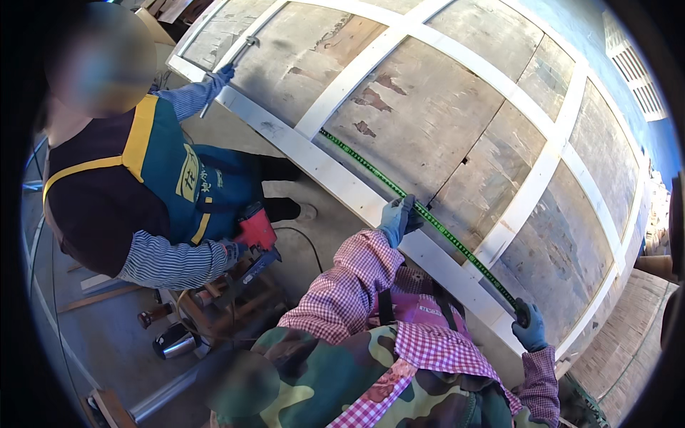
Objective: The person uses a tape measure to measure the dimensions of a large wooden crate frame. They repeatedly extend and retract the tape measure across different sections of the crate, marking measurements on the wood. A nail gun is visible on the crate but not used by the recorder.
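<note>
A green tape measure (462,246) is pulled out over a large wooden panel (421,93), running just inside its near white strip. My left hand (398,219), in a blue-grey glove, pinches the blade partway along. Farther right, my right hand (529,329), gloved alike, is closed around the dark case at the blade's end. The blade's far end lies by a white crosspiece (349,89) on the left. My fingers partly hide the case.
At the left a co-worker in a green apron (165,171) holds a hammer (250,41) and a red nail gun (257,232) with a trailing cord. Below are a wooden stand and a metal bar (168,396). Stacked boards (628,335) lie at the right.
</note>
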`<act>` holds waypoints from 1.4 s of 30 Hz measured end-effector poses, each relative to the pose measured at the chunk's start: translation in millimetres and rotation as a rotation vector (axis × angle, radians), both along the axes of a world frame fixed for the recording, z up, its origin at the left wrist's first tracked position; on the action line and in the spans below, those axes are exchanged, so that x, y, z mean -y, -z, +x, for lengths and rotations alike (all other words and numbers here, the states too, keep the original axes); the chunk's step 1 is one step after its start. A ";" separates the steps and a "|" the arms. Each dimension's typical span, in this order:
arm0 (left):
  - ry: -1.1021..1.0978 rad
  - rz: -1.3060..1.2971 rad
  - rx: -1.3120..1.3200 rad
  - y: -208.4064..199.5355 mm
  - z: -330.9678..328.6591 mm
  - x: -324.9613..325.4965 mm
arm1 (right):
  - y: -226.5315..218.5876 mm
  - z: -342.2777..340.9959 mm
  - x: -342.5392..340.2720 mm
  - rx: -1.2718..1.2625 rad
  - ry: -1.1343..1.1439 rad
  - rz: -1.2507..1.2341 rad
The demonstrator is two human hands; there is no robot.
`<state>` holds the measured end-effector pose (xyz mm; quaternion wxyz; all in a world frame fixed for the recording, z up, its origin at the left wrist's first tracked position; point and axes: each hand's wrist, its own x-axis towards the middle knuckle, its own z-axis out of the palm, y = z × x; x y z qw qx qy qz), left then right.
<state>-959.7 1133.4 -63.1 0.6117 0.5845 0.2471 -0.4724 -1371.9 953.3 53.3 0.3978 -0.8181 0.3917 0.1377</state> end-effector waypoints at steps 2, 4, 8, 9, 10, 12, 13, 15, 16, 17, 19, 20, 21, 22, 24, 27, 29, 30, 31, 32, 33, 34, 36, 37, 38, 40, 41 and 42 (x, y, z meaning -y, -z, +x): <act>0.010 -0.082 -0.028 14.1 8.6 8.6 | -3.4 13.5 -3.9 -0.061 0.058 0.025; -0.012 -0.083 -0.044 21.3 15.3 19.8 | 18.3 6.6 4.5 -0.082 0.017 -0.045; -0.012 -0.069 -0.057 33.8 33.8 24.6 | 44.6 19.7 17.3 -0.118 0.055 -0.051; -0.023 -0.072 -0.050 38.7 38.2 24.4 | 48.0 24.6 17.9 -0.065 0.050 -0.058; -0.034 -0.076 -0.043 43.5 41.4 23.9 | 55.8 22.3 20.6 -0.021 -0.005 -0.081; -0.043 -0.065 -0.065 51.5 47.4 26.0 | 61.7 23.0 22.7 0.008 0.003 -0.035; -0.049 -0.060 -0.075 55.8 50.4 26.7 | 62.8 22.5 23.6 -0.021 0.019 -0.015; -0.049 -0.040 -0.074 65.9 53.1 29.4 | 71.7 14.2 26.3 -0.021 0.014 -0.038; -0.053 -0.029 -0.071 70.4 54.8 28.7 | 74.4 17.3 27.0 -0.012 0.005 -0.042; -0.040 -0.050 -0.068 76.0 58.4 24.9 | 76.8 21.7 27.3 0.004 0.019 -0.018; -0.058 -0.026 -0.042 64.4 58.7 27.0 | 79.3 26.2 26.4 -0.008 0.009 -0.050; -0.067 -0.016 -0.029 59.6 58.4 29.8 | 82.0 26.2 26.0 -0.002 0.002 -0.065; -0.065 -0.003 -0.012 59.6 59.2 30.6 | 83.1 27.8 26.5 -0.022 0.018 -0.063; -0.060 -0.003 -0.020 60.8 60.7 31.1 | 83.9 28.9 26.7 -0.043 0.036 -0.061; -0.037 -0.008 -0.041 64.4 61.0 37.4 | 88.1 27.8 26.9 -0.052 0.047 -0.067; -0.017 0.053 -0.001 77.5 69.2 35.8 | 91.6 38.7 23.9 -0.001 0.051 -0.058; 0.033 -0.020 -0.002 101.2 82.3 22.1 | 77.3 57.9 23.3 0.026 0.035 -0.090; 0.078 -0.026 -0.017 110.2 89.2 15.3 | 79.7 60.7 22.8 0.041 0.000 -0.137; 0.087 -0.004 -0.011 105.1 87.6 21.7 | 76.4 59.6 24.3 -0.036 0.017 -0.098; 0.108 0.080 -0.004 89.9 85.4 28.4 | 77.6 58.5 25.3 -0.091 0.038 -0.052; 0.097 0.156 -0.026 83.1 85.9 35.2 | 74.6 59.8 25.6 -0.124 0.038 -0.061; 0.122 0.135 -0.003 90.1 88.9 33.9 | 75.4 59.8 24.6 -0.143 0.034 -0.067; 0.148 0.122 0.019 95.4 93.3 32.7 | 87.5 54.1 24.3 -0.167 0.028 -0.101; 0.154 0.124 0.013 98.4 92.0 34.3 | 94.7 48.1 24.3 -0.193 0.011 -0.124; 0.147 0.128 0.016 95.2 95.0 33.2 | 97.7 50.0 24.8 -0.194 0.009 -0.122; 0.143 0.129 0.012 89.2 97.9 32.5 | 99.0 52.8 26.5 -0.196 0.003 -0.118; 0.148 0.130 0.002 87.8 98.0 34.0 | 102.5 50.5 26.3 -0.185 -0.006 -0.129; 0.153 0.130 -0.008 87.8 98.4 34.7 | 105.3 49.0 25.6 -0.187 0.000 -0.137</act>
